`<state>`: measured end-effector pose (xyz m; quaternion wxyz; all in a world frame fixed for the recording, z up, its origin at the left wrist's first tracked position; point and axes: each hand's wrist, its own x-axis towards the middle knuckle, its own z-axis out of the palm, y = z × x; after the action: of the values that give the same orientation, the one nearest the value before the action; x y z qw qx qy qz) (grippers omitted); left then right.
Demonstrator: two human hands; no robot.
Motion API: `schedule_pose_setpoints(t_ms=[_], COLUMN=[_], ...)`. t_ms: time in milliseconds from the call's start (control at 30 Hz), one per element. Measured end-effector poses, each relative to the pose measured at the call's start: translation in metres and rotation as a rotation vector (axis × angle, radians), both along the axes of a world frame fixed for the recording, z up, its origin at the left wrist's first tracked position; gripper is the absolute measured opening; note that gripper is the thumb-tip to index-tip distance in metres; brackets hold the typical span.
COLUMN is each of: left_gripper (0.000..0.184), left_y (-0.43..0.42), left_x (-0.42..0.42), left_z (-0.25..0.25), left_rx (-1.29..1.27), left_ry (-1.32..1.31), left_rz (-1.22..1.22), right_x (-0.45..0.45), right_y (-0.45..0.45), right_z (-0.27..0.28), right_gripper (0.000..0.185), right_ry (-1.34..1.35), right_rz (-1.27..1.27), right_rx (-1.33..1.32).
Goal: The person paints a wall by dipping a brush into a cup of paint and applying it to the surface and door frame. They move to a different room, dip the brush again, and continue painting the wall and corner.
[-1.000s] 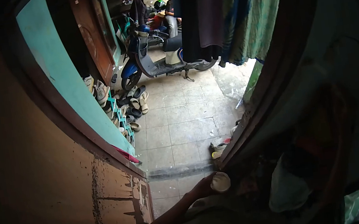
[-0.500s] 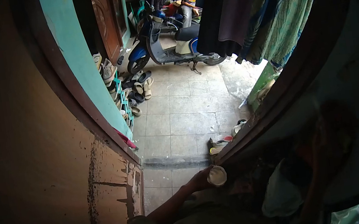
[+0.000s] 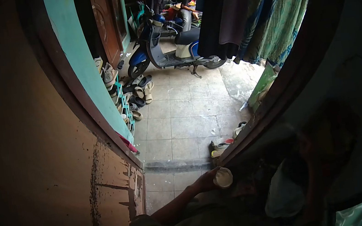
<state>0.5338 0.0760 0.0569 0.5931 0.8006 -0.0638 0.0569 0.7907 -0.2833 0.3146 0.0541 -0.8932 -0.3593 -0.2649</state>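
Note:
My left hand (image 3: 206,181) is wrapped round a pale round cup (image 3: 223,178), seen from above, near the doorway's lower edge. What the cup holds is too dim to tell. My right hand (image 3: 307,145) is raised in deep shadow on the right, beside the dark wall; its fingers are too dark to read. Below and left of it hangs a whitish bag or cloth (image 3: 285,193), and whether the hand touches it cannot be made out.
Beyond the door sill (image 3: 176,165), shoes (image 3: 141,91) line the left wall. A blue scooter (image 3: 159,53) stands across the passage, with a person (image 3: 187,12) behind it. Hanging cloths (image 3: 274,16) are at the upper right; more shoes (image 3: 222,144) lie by the right frame.
The camera view has shifted, with the doorway scene now farther right than at first. My right hand has moved left and lower in the shadow. My left hand still holds the cup.

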Motion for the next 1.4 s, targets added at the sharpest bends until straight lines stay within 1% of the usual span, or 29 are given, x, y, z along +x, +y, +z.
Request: schedule_pose_setpoints(t_ms=[67, 133, 233, 300, 333, 367, 433, 467, 533, 567, 600, 667, 733, 767, 800, 867, 933, 967, 1000, 1067, 1100, 1133, 1167, 1200, 1233, 1267, 1400], left_gripper=[0.085, 0.087, 0.087, 0.087, 0.086, 0.084, 0.083, 0.082, 0.082, 0.081, 0.081, 0.08, 0.081, 0.081, 0.081, 0.08, 0.08, 0.08, 0.08, 0.091, 0.088, 0.088, 0.085, 0.083, 0.083, 0.083, 0.084], left_y=[0.0, -0.001, -0.002, 0.0, -0.001, 0.0, -0.001, -0.002, -0.004, -0.004, -0.006, -0.007, -0.008, -0.009, -0.01, -0.011, -0.013, -0.014, -0.014, -0.018, -0.019, -0.02, -0.023, -0.026, -0.029, -0.031, -0.034], left_x=[-0.002, -0.004, -0.009, -0.013, -0.017, -0.019, -0.018, -0.018, -0.014, -0.012, -0.01, -0.009, -0.011, -0.011, -0.012, -0.014, -0.014, -0.013, -0.011, -0.004, -0.001, 0.003, 0.006, 0.008, 0.008, 0.009, 0.014], left_z=[0.0, -0.011, -0.026, -0.019, -0.012, -0.003, 0.0, 0.001, -0.003, -0.004, -0.003, 0.001, 0.006, 0.008, 0.009, 0.01, 0.009, 0.007, 0.002, -0.011, -0.012, -0.025, -0.015, 0.0, 0.005, 0.01, 0.013], left_rx=[0.013, 0.022, 0.046, 0.035, 0.018, -0.013, -0.003, 0.004, 0.024, 0.04, 0.043, 0.026, 0.026, 0.025, 0.025, 0.041, 0.039, 0.035, 0.04, 0.058, 0.051, 0.026, 0.034, 0.039, 0.049, 0.045, 0.099], left_ry=[0.009, 0.003, 0.059, 0.057, 0.06, 0.083, 0.103, 0.119, 0.1, 0.076, 0.078, 0.071, 0.085, 0.097, 0.097, 0.082, 0.071, 0.059, 0.067, 0.103, 0.067, 0.075, 0.051, 0.026, 0.029, 0.029, 0.035], left_rz=[0.001, 0.018, 0.057, 0.049, 0.046, 0.03, 0.018, 0.012, 0.011, 0.016, 0.013, 0.029, 0.027, 0.025, 0.026, 0.015, -0.009, -0.03, -0.065, -0.08, -0.09, -0.105, -0.107, -0.097, -0.141, -0.124, -0.091], right_x=[-0.007, -0.016, 0.007, 0.052, 0.069, 0.077, 0.085, 0.086, 0.069, 0.054, 0.045, -0.019, -0.068, -0.06, -0.048, -0.01, 0.007, 0.01, 0.002, -0.001, 0.0, 0.008, 0.037, 0.048, 0.058, 0.07, 0.099], right_y=[0.004, 0.011, -0.006, -0.046, -0.061, -0.066, -0.066, -0.063, -0.037, -0.028, -0.031, 0.01, 0.044, 0.037, 0.025, 0.003, -0.007, -0.005, -0.001, -0.01, -0.014, -0.02, -0.041, -0.046, -0.046, -0.048, -0.057], right_z=[0.064, 0.121, 0.172, 0.193, 0.201, 0.211, 0.227, 0.225, 0.211, 0.195, 0.171, 0.157, 0.148, 0.114, 0.076, -0.013, -0.083, -0.105, -0.108, -0.115, -0.115, -0.116, -0.129, -0.107, -0.07, -0.034, 0.113], right_gripper=[0.025, 0.025, 0.024, 0.026, 0.028, 0.028, 0.032, 0.032, 0.033, 0.038, 0.036, 0.034, 0.034, 0.033, 0.031, 0.028, 0.026, 0.025, 0.025, 0.026, 0.027, 0.028, 0.029, 0.029, 0.028, 0.028, 0.026], right_ry=[-0.075, -0.126, -0.194, -0.353, -0.507, -0.506, -0.733, -0.73, -0.598, -0.446, -0.618, -0.786, -0.797, -0.628, -0.543, -0.336, -0.098, 0.012, 0.147, 0.467, 0.339, 0.362, 0.127, 0.11, 0.078, 0.037, -0.159], right_rz=[-0.044, -0.077, -0.064, 0.013, 0.095, 0.087, 0.035, 0.028, -0.112, -0.214, -0.324, -0.472, -0.516, -0.333, -0.236, -0.075, 0.036, 0.075, 0.079, 0.083, 0.109, 0.09, 0.107, 0.11, 0.12, 0.126, 0.184], right_rx=[0.032, 0.075, 0.145, 0.149, 0.145, 0.148, 0.332, 0.333, 0.524, 0.499, 0.144, -0.242, -0.265, -0.054, 0.069, 0.281, 0.397, 0.417, 0.384, 0.366, 0.288, 0.27, 0.068, 0.082, 0.103, 0.111, 0.16])
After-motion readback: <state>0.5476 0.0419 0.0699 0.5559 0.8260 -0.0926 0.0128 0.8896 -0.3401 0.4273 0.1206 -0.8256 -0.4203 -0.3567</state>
